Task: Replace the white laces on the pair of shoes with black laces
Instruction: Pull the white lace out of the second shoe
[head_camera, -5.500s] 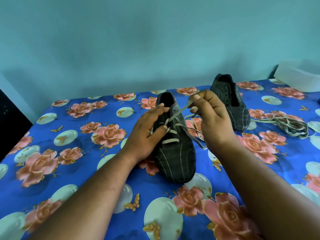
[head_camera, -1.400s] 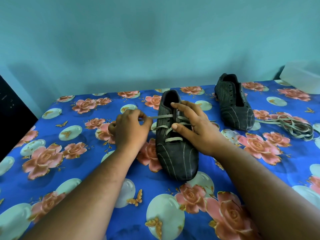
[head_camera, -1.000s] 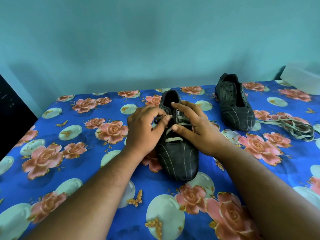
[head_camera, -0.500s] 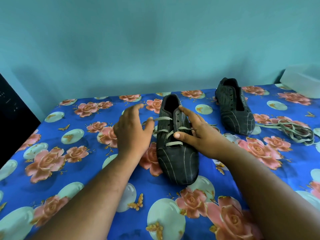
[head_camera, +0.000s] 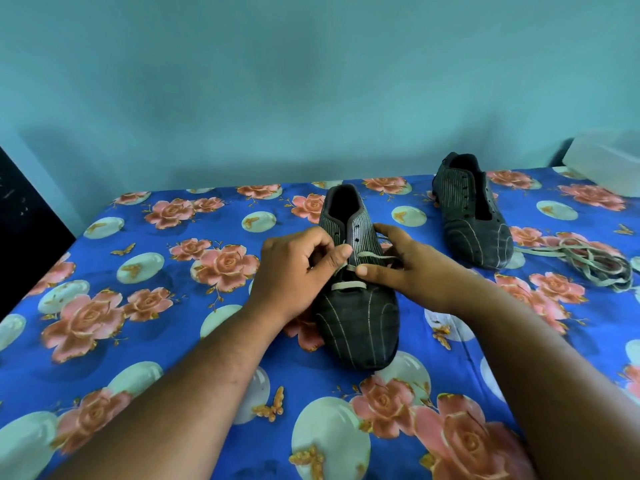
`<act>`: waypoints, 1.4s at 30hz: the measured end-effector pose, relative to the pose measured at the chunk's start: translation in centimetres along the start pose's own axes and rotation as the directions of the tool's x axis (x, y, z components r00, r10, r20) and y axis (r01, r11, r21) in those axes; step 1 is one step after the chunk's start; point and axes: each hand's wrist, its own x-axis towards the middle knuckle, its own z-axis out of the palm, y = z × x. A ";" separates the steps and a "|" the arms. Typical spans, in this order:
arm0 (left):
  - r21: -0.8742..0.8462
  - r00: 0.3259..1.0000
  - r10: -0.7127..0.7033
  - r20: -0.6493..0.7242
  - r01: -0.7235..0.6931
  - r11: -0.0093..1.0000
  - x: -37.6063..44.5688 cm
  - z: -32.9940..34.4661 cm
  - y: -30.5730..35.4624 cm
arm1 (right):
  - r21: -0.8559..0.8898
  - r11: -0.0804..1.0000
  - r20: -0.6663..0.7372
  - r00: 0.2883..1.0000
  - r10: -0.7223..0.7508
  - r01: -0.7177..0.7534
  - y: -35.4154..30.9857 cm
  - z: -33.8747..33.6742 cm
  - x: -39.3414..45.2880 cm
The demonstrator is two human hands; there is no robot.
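A dark pinstriped fabric shoe (head_camera: 356,306) sits toe-near on the blue rose-patterned cloth (head_camera: 138,341). The left hand (head_camera: 294,271) pinches its pale flat lace (head_camera: 372,255) at the eyelets. The right hand (head_camera: 405,268), fingers extended, steadies the shoe's side. A second, unlaced dark shoe (head_camera: 474,216) and a loose pale lace bundle (head_camera: 595,265) lie farther right.

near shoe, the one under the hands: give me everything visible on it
The near shoe is dark grey with thin pale stripes, fabric-like, upright on the floral cloth, toe toward the camera. A white lace crosses only its lower eyelets; the upper ones are empty. The left hand pinches the lace; the right hand rests on the shoe, thumb across it.
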 end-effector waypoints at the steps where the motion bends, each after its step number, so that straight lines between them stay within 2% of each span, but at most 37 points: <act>1: -0.007 1.000 -0.008 0.008 0.008 1.000 0.0 0.2 -0.2 | 0.003 1.000 0.001 1.000 -0.001 0.001 0.0 0.0 0.0; 6: 0.001 0.982 -0.177 -0.064 0.178 0.984 0.3 -0.4 -1.7 | 0.005 1.000 0.001 1.000 -0.002 0.002 0.1 0.1 0.0; 10: -0.076 0.991 -0.130 0.012 0.130 0.989 0.1 -0.7 -1.2 | -0.014 1.000 -0.001 1.000 0.009 -0.009 0.0 0.1 0.0; 12: -0.050 0.997 -0.079 0.012 0.079 0.996 0.0 -0.2 -1.0 | -0.035 0.999 -0.009 1.000 0.030 -0.030 -0.2 0.0 -0.2; 14: -0.029 0.996 -0.086 -0.012 0.085 0.996 0.1 0.0 -1.1 | -0.097 0.993 -0.032 0.997 0.071 -0.073 -0.4 -0.2 -0.4; 18: 0.073 0.952 -0.307 0.010 0.305 0.949 0.3 -0.5 -2.2 | -0.315 0.934 -0.067 0.986 0.153 -0.167 -1.2 -0.6 -0.8; 20: 0.119 0.923 -0.383 0.042 0.376 0.919 0.3 -0.8 -2.4 | -0.313 0.938 -0.043 0.989 0.144 -0.150 -1.1 -0.9 -0.9; 23: 0.153 0.928 -0.368 0.050 0.357 0.921 0.3 -0.7 -1.6 | -0.236 0.968 -0.047 0.996 0.080 -0.089 -0.6 -0.8 -0.6; 27: -0.026 0.921 -0.377 0.098 0.381 0.924 0.1 -0.4 -1.1 | -0.233 0.969 -0.180 0.983 0.040 -0.083 -0.4 -0.1 0.0; 31: -0.033 0.924 -0.367 0.105 0.372 0.928 0.0 -0.3 -1.1 | -0.158 0.983 -0.272 0.961 0.049 -0.095 0.0 0.9 0.3; 38: -0.043 0.924 -0.370 0.096 0.375 0.926 0.1 -0.3 -1.1 | -0.100 0.988 -0.324 0.942 0.082 -0.120 0.2 1.4 0.5; 40: 0.000 0.926 -0.369 0.077 0.370 0.929 0.2 -0.1 -1.0 | -0.141 0.982 -0.416 0.908 0.058 -0.128 -0.1 1.3 0.4; 42: 0.029 0.937 -0.342 0.074 0.340 0.940 0.2 0.1 -1.1 | -0.174 0.984 -0.541 0.839 -0.059 -0.043 -0.4 1.0 0.3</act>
